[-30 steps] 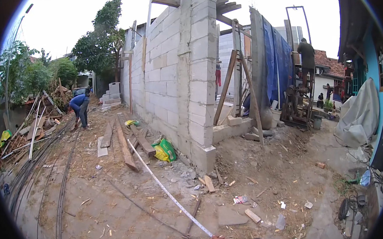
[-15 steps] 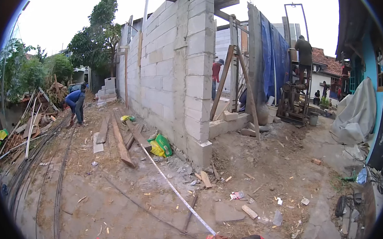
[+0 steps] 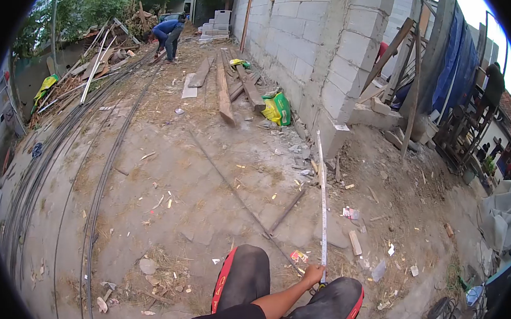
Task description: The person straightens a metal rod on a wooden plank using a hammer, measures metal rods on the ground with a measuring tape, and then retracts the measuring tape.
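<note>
My left hand [image 3: 315, 274] is closed around the near end of a tape measure, between my knees. The pale tape blade [image 3: 323, 202] runs straight out from the hand, its far end showing in front of the block wall's bottom corner. A small dark and yellow part [image 3: 322, 285], perhaps the tape's case, shows just below the hand. My left forearm reaches in from a black sleeve, across my dark trousers [image 3: 248, 277] with red side stripes. My right hand does not show.
A grey block wall [image 3: 344, 78] rises ahead right. Wooden planks [image 3: 223, 91] and a green-yellow sack [image 3: 277, 109] lie along it. Long black bars [image 3: 96, 228] run along the left. A person in blue [image 3: 169, 33] bends near a debris pile; another person [image 3: 491, 89] stands far right.
My view has tilted down and swung left, bringing my forearm and knees into sight. Relative to the planks, the blade has swung right and now points at the wall corner.
</note>
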`<act>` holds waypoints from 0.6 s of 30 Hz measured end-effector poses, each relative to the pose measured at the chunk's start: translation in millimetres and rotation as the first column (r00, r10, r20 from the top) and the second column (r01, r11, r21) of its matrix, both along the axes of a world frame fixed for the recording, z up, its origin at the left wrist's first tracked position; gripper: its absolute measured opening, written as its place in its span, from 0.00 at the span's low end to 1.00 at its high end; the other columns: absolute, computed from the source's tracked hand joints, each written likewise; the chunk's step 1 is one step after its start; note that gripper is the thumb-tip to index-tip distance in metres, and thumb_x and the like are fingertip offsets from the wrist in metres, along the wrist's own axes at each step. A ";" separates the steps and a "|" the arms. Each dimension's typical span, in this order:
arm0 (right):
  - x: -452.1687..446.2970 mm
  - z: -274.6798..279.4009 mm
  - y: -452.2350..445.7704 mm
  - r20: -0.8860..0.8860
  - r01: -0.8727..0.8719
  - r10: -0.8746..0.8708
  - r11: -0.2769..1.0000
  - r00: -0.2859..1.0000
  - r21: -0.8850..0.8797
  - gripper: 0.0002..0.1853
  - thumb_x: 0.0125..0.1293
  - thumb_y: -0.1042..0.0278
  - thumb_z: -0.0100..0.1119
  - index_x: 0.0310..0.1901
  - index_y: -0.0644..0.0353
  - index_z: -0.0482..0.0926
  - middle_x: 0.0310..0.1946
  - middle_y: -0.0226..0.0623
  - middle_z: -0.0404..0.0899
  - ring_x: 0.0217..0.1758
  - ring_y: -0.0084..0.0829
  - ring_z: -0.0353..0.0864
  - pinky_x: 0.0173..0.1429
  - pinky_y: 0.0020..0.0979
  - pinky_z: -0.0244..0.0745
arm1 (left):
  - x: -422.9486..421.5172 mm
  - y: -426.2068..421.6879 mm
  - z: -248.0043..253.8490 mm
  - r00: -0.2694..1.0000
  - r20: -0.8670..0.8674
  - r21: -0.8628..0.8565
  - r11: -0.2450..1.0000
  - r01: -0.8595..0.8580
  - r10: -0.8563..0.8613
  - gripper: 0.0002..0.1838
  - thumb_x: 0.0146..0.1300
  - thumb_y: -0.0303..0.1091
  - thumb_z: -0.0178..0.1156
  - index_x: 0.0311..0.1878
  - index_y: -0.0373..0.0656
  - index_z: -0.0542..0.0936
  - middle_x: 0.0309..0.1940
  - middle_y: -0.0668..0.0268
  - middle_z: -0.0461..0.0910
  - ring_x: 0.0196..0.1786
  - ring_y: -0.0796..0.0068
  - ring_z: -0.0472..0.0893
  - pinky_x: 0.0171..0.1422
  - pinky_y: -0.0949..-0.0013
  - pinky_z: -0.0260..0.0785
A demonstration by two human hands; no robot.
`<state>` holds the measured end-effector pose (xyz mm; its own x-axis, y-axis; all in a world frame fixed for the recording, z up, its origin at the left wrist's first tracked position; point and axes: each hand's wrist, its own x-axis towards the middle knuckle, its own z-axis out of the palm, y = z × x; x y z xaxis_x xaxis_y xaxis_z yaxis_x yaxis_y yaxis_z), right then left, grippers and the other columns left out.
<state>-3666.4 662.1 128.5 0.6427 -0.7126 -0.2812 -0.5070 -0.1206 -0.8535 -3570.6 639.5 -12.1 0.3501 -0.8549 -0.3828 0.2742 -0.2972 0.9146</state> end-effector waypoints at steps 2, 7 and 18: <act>-8.4 -2.3 2.2 -0.018 -0.001 0.001 1.000 1.000 0.000 0.20 0.70 0.51 0.53 0.53 0.58 0.81 0.50 0.43 0.83 0.53 0.39 0.83 0.51 0.41 0.81 | -8.6 -2.7 -22.7 0.993 0.094 0.096 0.993 0.062 -0.071 0.25 0.73 0.51 0.53 0.32 0.40 0.89 0.29 0.61 0.88 0.35 0.63 0.87 0.46 0.59 0.77; -39.9 -4.1 4.0 -0.061 -0.006 0.006 1.000 0.998 -0.005 0.21 0.71 0.51 0.52 0.54 0.58 0.80 0.50 0.43 0.82 0.53 0.38 0.83 0.51 0.40 0.81 | -22.1 15.7 -1.6 0.999 -0.024 0.139 0.990 -0.036 0.039 0.26 0.75 0.49 0.51 0.30 0.40 0.88 0.29 0.61 0.88 0.34 0.65 0.86 0.46 0.60 0.75; -94.5 -19.3 -0.8 -0.115 0.003 -0.001 1.000 0.993 0.015 0.21 0.73 0.51 0.50 0.56 0.58 0.79 0.52 0.42 0.82 0.54 0.37 0.83 0.51 0.40 0.81 | -9.1 15.2 -20.3 0.763 -0.541 0.318 0.926 -0.204 0.354 0.35 0.68 0.65 0.57 0.49 0.35 0.83 0.37 0.58 0.86 0.31 0.68 0.84 0.40 0.61 0.74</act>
<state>-3760.9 661.3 109.2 0.6041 -0.7089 -0.3641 -0.6022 -0.1069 -0.7912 -3579.7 654.7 -32.4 0.2073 -0.6173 -0.7590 0.8306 -0.2989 0.4699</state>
